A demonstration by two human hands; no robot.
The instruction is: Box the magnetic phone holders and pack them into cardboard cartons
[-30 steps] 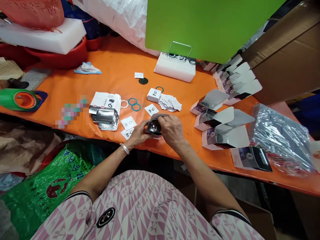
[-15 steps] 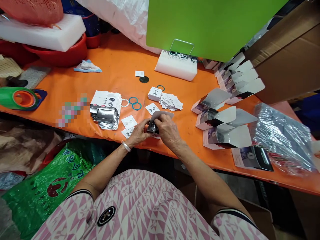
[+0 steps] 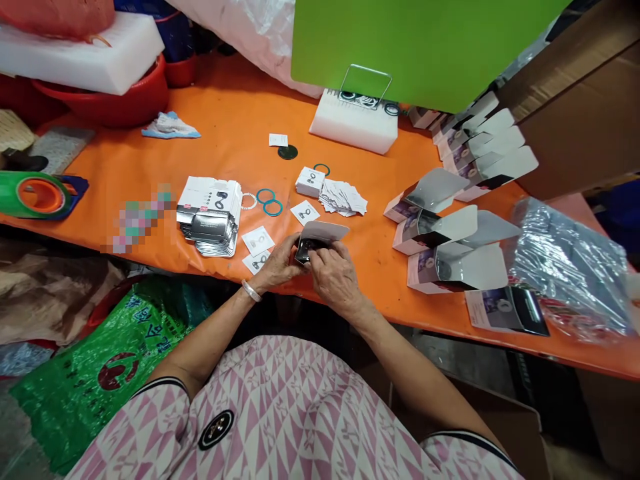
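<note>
**A:** What are the hands doing?

**B:** The left hand [image 3: 277, 265] and right hand [image 3: 337, 273] are both curling closed, pinching a white-and-black cardboard sleeve [image 3: 324, 231] just above the orange bench [image 3: 240, 137], right beside some small printed cards [image 3: 258, 241].

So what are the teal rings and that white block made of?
The teal rings look like rubber or silicone: matte, with no shine. The white block looks like dense plastic foam, smooth and matte with slots along its top, though the look can't settle it.
</note>
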